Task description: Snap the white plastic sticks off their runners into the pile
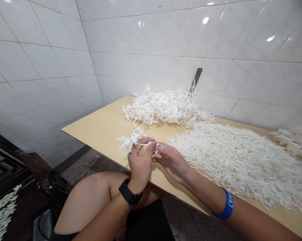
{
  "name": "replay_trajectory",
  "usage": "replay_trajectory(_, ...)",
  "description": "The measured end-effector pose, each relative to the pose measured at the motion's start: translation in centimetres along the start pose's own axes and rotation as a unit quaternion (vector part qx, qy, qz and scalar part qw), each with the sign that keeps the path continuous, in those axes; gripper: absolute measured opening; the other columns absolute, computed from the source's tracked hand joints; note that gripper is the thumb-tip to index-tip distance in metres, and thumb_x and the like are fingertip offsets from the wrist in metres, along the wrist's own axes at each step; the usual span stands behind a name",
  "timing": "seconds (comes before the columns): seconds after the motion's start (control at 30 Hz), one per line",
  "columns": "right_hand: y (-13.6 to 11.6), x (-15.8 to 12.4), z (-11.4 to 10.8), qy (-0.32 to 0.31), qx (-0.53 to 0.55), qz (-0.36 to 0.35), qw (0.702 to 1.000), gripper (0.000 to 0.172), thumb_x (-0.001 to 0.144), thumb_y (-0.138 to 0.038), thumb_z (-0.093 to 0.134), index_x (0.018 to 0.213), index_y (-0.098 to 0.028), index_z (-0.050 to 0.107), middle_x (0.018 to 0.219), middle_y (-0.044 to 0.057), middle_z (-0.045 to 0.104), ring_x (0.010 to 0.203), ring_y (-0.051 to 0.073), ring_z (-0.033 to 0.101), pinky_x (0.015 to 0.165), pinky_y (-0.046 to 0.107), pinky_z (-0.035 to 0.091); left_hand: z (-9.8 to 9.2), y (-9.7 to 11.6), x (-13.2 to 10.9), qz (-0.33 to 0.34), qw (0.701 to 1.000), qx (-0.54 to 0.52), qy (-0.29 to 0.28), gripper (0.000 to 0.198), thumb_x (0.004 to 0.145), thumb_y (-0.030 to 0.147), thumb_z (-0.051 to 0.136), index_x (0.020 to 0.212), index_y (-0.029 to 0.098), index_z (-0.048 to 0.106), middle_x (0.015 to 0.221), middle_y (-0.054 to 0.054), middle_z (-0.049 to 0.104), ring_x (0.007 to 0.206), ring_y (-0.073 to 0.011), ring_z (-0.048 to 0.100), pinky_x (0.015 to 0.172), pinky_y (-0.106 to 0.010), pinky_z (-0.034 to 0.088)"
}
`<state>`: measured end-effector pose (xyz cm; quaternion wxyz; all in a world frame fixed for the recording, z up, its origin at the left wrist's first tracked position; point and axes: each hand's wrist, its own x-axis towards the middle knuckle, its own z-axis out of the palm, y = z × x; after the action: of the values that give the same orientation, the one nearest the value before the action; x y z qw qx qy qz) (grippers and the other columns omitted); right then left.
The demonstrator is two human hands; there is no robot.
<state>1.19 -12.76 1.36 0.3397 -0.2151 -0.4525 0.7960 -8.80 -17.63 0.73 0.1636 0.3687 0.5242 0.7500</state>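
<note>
My left hand is closed, thumb against fingers, on a thin white plastic stem above the near edge of the board. White frilled tufts on the stem stick out to the left of this hand. My right hand pinches the other end, where small white prongs show between the fingertips. Both sets of fingertips almost meet. Beyond them lies a tangled heap of white branching plastic stems. To the right spreads a wide pile of short white sprigs.
A light wooden tabletop stands against the tiled wall. From behind the heap rises a metal bar. Another white pile lies at the far right. Pale petal-like pieces sit at lower left, near dark furniture.
</note>
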Motion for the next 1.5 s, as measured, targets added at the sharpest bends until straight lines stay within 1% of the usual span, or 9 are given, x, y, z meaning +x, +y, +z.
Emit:
replay_trajectory(0.27,-0.4,0.5,-0.4,-0.028,-0.065,-0.002,0.997,0.018,0.073,-0.032,0.074,0.082,-0.016,0.071,0.073,0.001,0.061,0.064,0.01,0.055,0.068,0.028,0.05,-0.5,-0.5,0.1,0.002,0.998,0.041,-0.038,0.015,0.083,0.034,0.063,0.086,0.021,0.069,0.087,-0.001,0.069,0.079,-0.0164,0.064,0.074,-0.027,0.05)
replay_trajectory(0.4,-0.8,0.5,-0.3,-0.022,-0.103,-0.019,0.994,0.022,0.074,-0.034,0.072,0.09,-0.018,0.071,0.083,0.003,0.066,0.072,0.013,0.06,0.075,0.032,0.052,-0.7,-0.4,0.5,0.027,0.994,0.074,-0.075,0.016,0.085,0.033,0.061,0.093,0.022,0.067,0.097,-0.004,0.07,0.095,-0.0193,0.063,0.087,-0.03,0.047)
replay_trajectory(0.63,-0.4,0.8,-0.4,-0.027,-0.152,-0.07,0.985,0.021,0.077,-0.033,0.069,0.092,-0.018,0.068,0.079,0.001,0.066,0.072,0.012,0.061,0.074,0.03,0.051,-0.7,-1.5,1.8,-0.112,0.965,-0.019,-0.237,0.034,0.083,0.038,0.062,0.11,0.018,0.068,0.114,-0.01,0.067,0.095,-0.0234,0.066,0.077,-0.03,0.054)
replay_trajectory(0.8,-0.3,0.7,-0.7,0.01,-0.106,-0.016,0.994,0.022,0.073,-0.031,0.073,0.087,-0.014,0.069,0.071,0.001,0.065,0.066,0.01,0.06,0.07,0.027,0.051,-0.7,-1.4,1.8,-0.112,0.97,-0.012,-0.215,0.032,0.082,0.038,0.062,0.1,0.014,0.074,0.108,-0.011,0.071,0.096,-0.0244,0.066,0.076,-0.03,0.053)
replay_trajectory(1.0,-0.8,0.4,-1.0,-0.093,-0.049,0.041,0.994,0.027,0.081,-0.04,0.067,0.084,-0.014,0.069,0.077,0.006,0.068,0.071,0.013,0.064,0.074,0.03,0.052,-1.0,-0.3,2.2,-0.07,0.974,-0.005,-0.217,0.025,0.082,0.035,0.064,0.094,0.016,0.076,0.109,-0.009,0.071,0.105,-0.0228,0.063,0.092,-0.031,0.049)
replay_trajectory(1.1,-0.6,0.6,-1.2,-0.096,-0.089,-0.002,0.991,0.031,0.08,-0.045,0.067,0.081,-0.014,0.069,0.074,0.005,0.067,0.067,0.014,0.064,0.07,0.03,0.051,-1.2,0.0,2.3,-0.076,0.967,-0.009,-0.242,0.026,0.081,0.037,0.065,0.094,0.016,0.076,0.097,-0.008,0.074,0.095,-0.0216,0.066,0.084,-0.029,0.051)
replay_trajectory(1.23,-0.2,0.7,-1.3,-0.061,-0.19,-0.057,0.978,0.035,0.08,-0.048,0.065,0.067,-0.015,0.062,0.06,0.001,0.061,0.054,0.011,0.055,0.057,0.027,0.044,-1.2,-0.1,2.3,-0.136,0.95,-0.043,-0.276,0.037,0.084,0.044,0.059,0.101,0.014,0.073,0.051,0.0,0.063,0.054,-0.0159,0.063,0.062,-0.028,0.051)
replay_trajectory(1.43,-1.2,0.0,-1.2,-0.126,-0.377,-0.091,0.913,0.047,0.092,-0.05,0.044,0.057,-0.018,0.047,0.048,-0.004,0.043,0.05,0.01,0.04,0.056,0.026,0.034,-1.2,-1.5,2.1,-0.138,0.971,-0.029,-0.195,0.033,0.082,0.045,0.062,0.08,0.013,0.071,0.073,-0.006,0.071,0.062,-0.0154,0.065,0.069,-0.028,0.052)
replay_trajectory(1.5,-1.4,-0.3,-1.0,-0.17,-0.395,-0.084,0.899,0.047,0.092,-0.05,0.043,0.058,-0.018,0.045,0.051,-0.004,0.041,0.05,0.01,0.038,0.055,0.025,0.032,-1.3,-1.7,2.5,-0.149,0.978,-0.054,-0.139,0.033,0.082,0.046,0.061,0.079,0.014,0.065,0.061,-0.001,0.066,0.054,-0.0126,0.062,0.063,-0.025,0.052)
